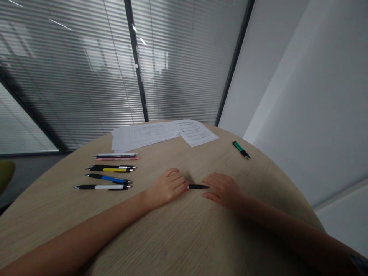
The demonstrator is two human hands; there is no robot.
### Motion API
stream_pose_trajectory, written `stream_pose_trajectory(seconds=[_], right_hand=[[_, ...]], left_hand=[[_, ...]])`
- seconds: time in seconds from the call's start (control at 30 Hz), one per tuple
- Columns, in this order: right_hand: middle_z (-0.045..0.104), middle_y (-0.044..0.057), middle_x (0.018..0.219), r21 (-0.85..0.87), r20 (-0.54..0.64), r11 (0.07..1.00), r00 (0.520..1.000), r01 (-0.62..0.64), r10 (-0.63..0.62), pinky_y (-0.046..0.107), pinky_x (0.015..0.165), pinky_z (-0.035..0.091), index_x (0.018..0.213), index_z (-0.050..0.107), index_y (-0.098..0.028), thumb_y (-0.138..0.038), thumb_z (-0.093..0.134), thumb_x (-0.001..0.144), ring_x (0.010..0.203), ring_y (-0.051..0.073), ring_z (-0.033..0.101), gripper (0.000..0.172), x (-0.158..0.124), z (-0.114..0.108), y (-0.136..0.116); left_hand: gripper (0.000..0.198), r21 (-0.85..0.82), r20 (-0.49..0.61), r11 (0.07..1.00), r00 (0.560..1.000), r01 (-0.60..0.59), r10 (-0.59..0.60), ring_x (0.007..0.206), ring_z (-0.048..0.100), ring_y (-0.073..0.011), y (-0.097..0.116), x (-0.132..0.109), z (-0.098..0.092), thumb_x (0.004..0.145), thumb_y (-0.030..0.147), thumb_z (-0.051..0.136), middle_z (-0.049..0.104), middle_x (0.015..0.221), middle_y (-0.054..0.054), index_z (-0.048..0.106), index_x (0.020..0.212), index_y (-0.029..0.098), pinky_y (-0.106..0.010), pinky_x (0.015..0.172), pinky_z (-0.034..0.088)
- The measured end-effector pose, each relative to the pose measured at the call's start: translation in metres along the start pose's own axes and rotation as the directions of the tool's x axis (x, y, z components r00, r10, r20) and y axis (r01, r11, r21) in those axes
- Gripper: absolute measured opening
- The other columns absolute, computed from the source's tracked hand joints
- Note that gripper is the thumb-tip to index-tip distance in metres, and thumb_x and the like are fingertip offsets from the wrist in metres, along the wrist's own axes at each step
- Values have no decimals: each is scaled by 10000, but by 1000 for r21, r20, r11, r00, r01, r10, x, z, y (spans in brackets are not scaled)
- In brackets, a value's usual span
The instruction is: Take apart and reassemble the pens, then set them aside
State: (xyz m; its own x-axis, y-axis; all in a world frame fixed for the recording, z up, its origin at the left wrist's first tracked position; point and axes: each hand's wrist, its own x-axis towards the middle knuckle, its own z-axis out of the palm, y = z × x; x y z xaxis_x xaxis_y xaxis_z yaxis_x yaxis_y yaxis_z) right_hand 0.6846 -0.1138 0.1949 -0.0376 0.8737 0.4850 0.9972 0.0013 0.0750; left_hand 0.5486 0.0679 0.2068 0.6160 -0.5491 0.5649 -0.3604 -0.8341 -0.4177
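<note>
Bare forearms reach over the desk. Between both hands lies a black pen; the left hand has its grip closed over one end. At the other end, the right hand holds thumb and fingers slightly parted; I can't tell whether they touch it. Off to the left lie more pens, blue, yellow and pink among them. Farther right is a green-and-black pen, and printed papers cover the far edge, before slatted blinds.

You are finding open tabletop between your left hand and the papers; pens are blocking its way leftward.
</note>
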Motion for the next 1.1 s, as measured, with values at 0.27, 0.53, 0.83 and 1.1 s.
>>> stream_pose_trajectory(seconds=[0.27, 0.53, 0.83, 1.1], right_hand=[[541, 47, 620, 18, 82, 1000, 997, -2, 0, 268, 539, 319, 649, 503, -167, -255, 312, 864, 594, 145, 468, 301, -1, 4, -1], [343, -67, 378, 683, 629, 222, 715, -696, 307, 188, 353, 237, 511, 392, -182, -424, 326, 811, 323, 55, 300, 391, 0, 10, -9], [274, -91, 339, 399, 778, -651, 614, -646, -134, 163, 330, 164, 497, 336, -178, -355, 345, 836, 292, 33, 201, 382, 3, -13, -23], [266, -105, 328, 317, 661, -751, 703, -579, -263, 161, 338, 185, 495, 310, -185, -365, 447, 790, 286, 30, 207, 372, -2, -25, -40]], left_hand=[[177, -11, 18, 1000, 1000, -21, 21, 609, 517, -103, 0, 0, -1, 872, 138, 362, 574, 633, 9, 536, 835, 139, -288, 740, 389], [191, 78, -15, 993, 996, -84, 85, 621, 522, -105, 4, 2, -10, 862, 71, 347, 609, 684, 3, 531, 856, 123, -281, 729, 377], [210, 220, -82, 970, 989, -102, 123, 658, 527, -89, 5, 13, -34, 855, 81, 367, 635, 739, 46, 555, 828, 170, -274, 729, 366], [133, 296, -182, 943, 961, -151, 211, 682, 517, -69, 3, 19, -50, 797, 146, 511, 631, 761, 108, 550, 696, 224, -247, 720, 353]])
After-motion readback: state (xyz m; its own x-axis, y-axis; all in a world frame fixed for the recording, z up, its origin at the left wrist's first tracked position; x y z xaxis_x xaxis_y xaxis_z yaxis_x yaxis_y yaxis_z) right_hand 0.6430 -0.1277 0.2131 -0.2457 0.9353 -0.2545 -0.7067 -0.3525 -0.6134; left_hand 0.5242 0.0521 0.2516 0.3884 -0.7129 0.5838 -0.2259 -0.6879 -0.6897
